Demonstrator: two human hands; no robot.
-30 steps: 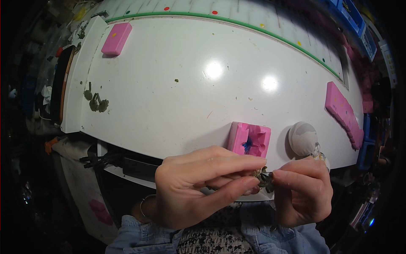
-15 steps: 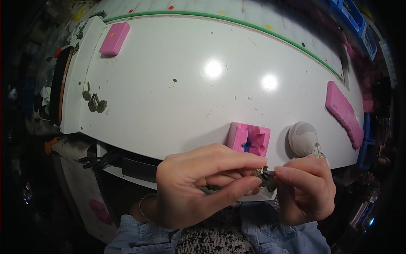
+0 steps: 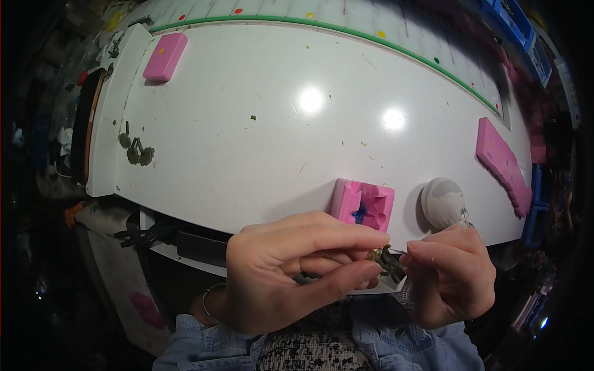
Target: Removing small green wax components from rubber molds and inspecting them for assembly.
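Observation:
At the front edge of the table, my left hand (image 3: 297, 266) pinches a small dark green moulded piece (image 3: 387, 263) between thumb and fingers. Part of that piece is hidden inside the hand. Close beside it on the right, my right hand (image 3: 455, 272) is closed on a thin tool whose narrow tip (image 3: 400, 251) points at the piece; the fingers cover the rest of it. Just beyond my left fingertips stands a pink block (image 3: 346, 201) with a shaped hollow and some blue inside. A round grey cloth-covered pad (image 3: 443, 203) sits beyond my right hand.
Another pink block (image 3: 165, 57) lies at the far left, and a long pink strip (image 3: 502, 164) at the right. Several green pieces (image 3: 137, 151) lie on the table's left side. Behind a green rail (image 3: 278, 19) runs a white belt (image 3: 346, 11) with coloured dots. Blue bins (image 3: 516, 21) stand far right.
The belt's coloured dots have shifted left. My right hand has moved slightly right, and more of the green piece and the tool's thin tip now shows between the hands.

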